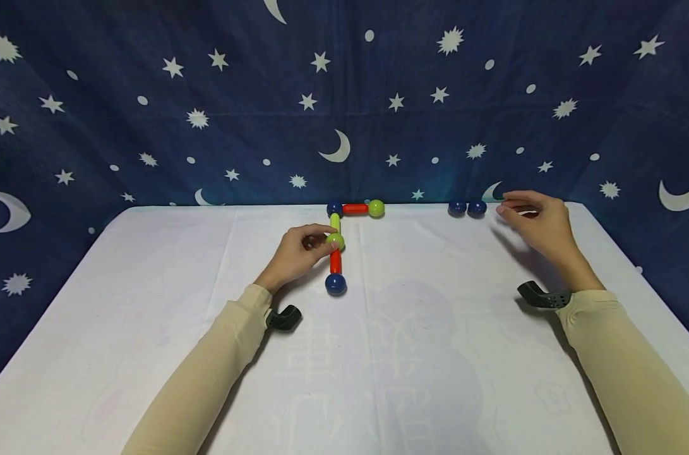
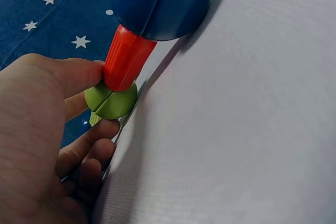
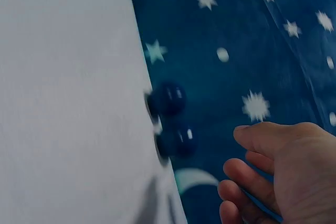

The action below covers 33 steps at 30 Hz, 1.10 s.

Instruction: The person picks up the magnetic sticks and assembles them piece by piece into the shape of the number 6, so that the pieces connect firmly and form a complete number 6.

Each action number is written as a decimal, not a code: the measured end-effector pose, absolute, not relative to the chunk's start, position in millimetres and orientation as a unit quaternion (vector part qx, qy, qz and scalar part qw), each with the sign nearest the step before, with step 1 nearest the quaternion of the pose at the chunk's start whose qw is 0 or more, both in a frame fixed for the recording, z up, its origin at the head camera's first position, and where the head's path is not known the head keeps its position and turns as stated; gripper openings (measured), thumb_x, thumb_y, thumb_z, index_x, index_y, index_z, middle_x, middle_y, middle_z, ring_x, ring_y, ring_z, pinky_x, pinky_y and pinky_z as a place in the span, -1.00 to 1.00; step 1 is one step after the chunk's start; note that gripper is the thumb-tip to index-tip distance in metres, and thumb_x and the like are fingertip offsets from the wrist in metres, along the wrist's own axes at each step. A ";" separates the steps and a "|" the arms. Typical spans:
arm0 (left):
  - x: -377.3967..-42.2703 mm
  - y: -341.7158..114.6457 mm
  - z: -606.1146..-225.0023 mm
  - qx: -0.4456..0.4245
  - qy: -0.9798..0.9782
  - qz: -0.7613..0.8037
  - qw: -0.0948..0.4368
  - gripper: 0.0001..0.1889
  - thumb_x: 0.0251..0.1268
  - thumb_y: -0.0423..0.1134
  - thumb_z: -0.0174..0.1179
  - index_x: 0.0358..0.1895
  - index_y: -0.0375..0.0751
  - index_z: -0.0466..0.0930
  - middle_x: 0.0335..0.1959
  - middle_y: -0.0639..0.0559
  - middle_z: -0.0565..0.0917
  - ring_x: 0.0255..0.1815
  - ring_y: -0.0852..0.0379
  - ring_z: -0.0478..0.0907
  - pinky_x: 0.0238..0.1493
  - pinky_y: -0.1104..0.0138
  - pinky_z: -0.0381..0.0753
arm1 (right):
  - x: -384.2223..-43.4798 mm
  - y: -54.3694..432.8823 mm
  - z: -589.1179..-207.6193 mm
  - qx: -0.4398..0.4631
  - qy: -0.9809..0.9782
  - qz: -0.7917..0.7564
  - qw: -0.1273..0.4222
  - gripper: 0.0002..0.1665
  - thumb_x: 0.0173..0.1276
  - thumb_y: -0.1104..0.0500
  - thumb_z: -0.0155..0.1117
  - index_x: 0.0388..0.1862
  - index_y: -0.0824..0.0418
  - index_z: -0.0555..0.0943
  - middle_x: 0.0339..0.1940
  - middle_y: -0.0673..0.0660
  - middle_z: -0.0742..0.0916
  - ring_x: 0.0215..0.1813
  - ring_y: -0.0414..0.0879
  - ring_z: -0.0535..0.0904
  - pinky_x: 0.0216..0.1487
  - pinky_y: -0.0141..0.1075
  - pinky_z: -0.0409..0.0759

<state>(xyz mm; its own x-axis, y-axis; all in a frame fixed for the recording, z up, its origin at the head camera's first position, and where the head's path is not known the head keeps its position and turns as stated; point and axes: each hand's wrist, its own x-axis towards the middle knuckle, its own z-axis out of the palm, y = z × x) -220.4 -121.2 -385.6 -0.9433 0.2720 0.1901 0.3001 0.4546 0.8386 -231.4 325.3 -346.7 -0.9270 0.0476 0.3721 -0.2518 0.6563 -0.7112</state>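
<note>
My left hand pinches a green ball between thumb and fingers. From that ball a red rod runs toward me to a blue ball, which looms large in the left wrist view. On its far side a green rod leads to another blue ball. There the chain turns right along a second red rod, ending in a green ball. Above the table's far right, my right hand holds nothing, its fingers loosely bent, just right of two blue balls.
A white cloth covers the table. Behind its far edge hangs a dark blue curtain with stars and moons. Each wrist carries a black mount, the left one close above the cloth.
</note>
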 end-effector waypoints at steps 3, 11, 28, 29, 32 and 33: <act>-220.4 -121.1 -386.1 -0.168 -0.853 -0.493 0.014 -0.70 0.31 -0.22 0.38 0.07 -0.16 0.74 -0.21 -0.06 0.66 -0.23 0.01 0.54 -0.16 0.25 0.53 | -230.0 338.2 -346.2 0.020 -0.901 0.396 0.176 -0.48 0.43 0.01 0.36 0.18 0.35 0.64 -0.38 -0.56 0.56 -0.19 -0.52 0.48 -0.13 -0.66 0.39; -219.9 -121.3 -386.0 -0.169 -0.852 -0.496 0.016 -0.70 0.31 -0.23 0.38 0.08 -0.17 0.73 -0.19 -0.07 0.66 -0.23 0.01 0.54 -0.19 0.26 0.53 | -228.8 362.8 -349.1 -0.082 -0.918 0.362 0.137 -0.34 0.45 -0.20 0.25 0.32 0.22 0.59 -0.15 -0.21 0.63 -0.06 -0.33 0.42 -0.09 -0.49 0.39; -219.1 -121.1 -384.6 -0.174 -0.852 -0.494 0.013 -0.70 0.33 -0.22 0.38 0.09 -0.17 0.73 -0.19 -0.07 0.66 -0.24 0.00 0.54 -0.27 0.27 0.54 | -227.2 395.9 -362.9 -0.126 -0.933 0.337 0.022 -0.15 0.51 -0.24 0.08 0.45 0.41 0.38 0.26 0.50 0.50 0.19 0.34 0.41 -0.24 -0.41 0.37; -219.0 -121.0 -384.5 -0.175 -0.852 -0.494 0.013 -0.70 0.33 -0.22 0.37 0.09 -0.17 0.73 -0.19 -0.07 0.66 -0.24 0.00 0.54 -0.27 0.27 0.54 | -227.3 396.7 -362.6 -0.129 -0.931 0.340 0.015 -0.13 0.51 -0.26 0.07 0.46 0.41 0.37 0.28 0.50 0.48 0.20 0.36 0.40 -0.23 -0.39 0.38; -219.3 -121.0 -384.8 -0.176 -0.852 -0.493 0.013 -0.70 0.33 -0.23 0.37 0.09 -0.17 0.73 -0.19 -0.08 0.66 -0.24 0.00 0.54 -0.25 0.27 0.53 | -227.5 398.0 -360.7 -0.131 -0.931 0.340 -0.004 -0.09 0.50 -0.30 0.05 0.47 0.41 0.35 0.30 0.51 0.45 0.22 0.38 0.37 -0.16 -0.28 0.39; -219.3 -121.0 -385.0 -0.175 -0.851 -0.494 0.013 -0.70 0.32 -0.23 0.38 0.09 -0.17 0.73 -0.19 -0.07 0.65 -0.24 0.00 0.54 -0.24 0.27 0.53 | -227.3 398.2 -359.9 -0.131 -0.931 0.339 -0.010 -0.08 0.49 -0.31 0.05 0.46 0.42 0.35 0.31 0.52 0.45 0.22 0.39 0.36 -0.15 -0.25 0.38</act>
